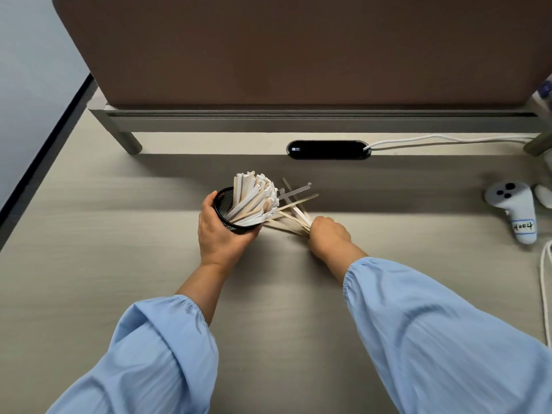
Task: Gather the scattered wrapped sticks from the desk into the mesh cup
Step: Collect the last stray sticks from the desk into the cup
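A black mesh cup (224, 204) sits at the desk's middle, tilted toward the right, with my left hand (221, 234) wrapped around its near side. A thick bunch of white wrapped sticks (254, 198) fans out of its mouth. Just right of the cup, several more wrapped sticks (294, 218) lie spread on the desk, their near ends gathered under my right hand (328, 234), whose fingers are closed over them. Their far ends point up and away toward the back.
A brown partition on a grey rail (298, 118) closes the desk's back. A black oval cable port (328, 149) with a white cable (448, 140) lies behind the cup. A white controller (515, 210) and cord (545, 288) lie at the right edge.
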